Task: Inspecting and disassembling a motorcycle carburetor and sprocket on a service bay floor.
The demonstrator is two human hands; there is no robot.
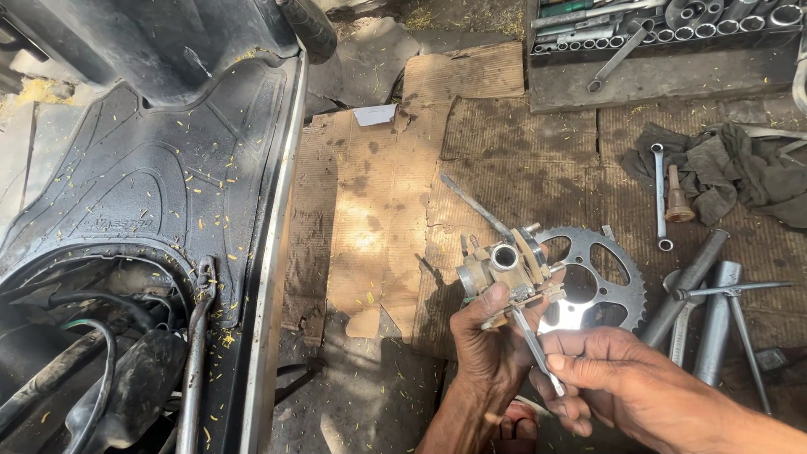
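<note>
Oil-stained cardboard (504, 160) on dirt ground, hands clamped on carburetor (507, 271) and thin tool (538, 351).

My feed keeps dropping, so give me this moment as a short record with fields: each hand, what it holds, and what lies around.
left hand: left hand holds a small metal carburettor up in a closed grip
right hand: right hand pinches a thin metal tool, tip at the carburettor's underside
behind the part: toothed sprocket flat on cardboard
right side: spanner, grey rag, tube wrenches
top right: socket set tray
left side: scooter footboard
</note>
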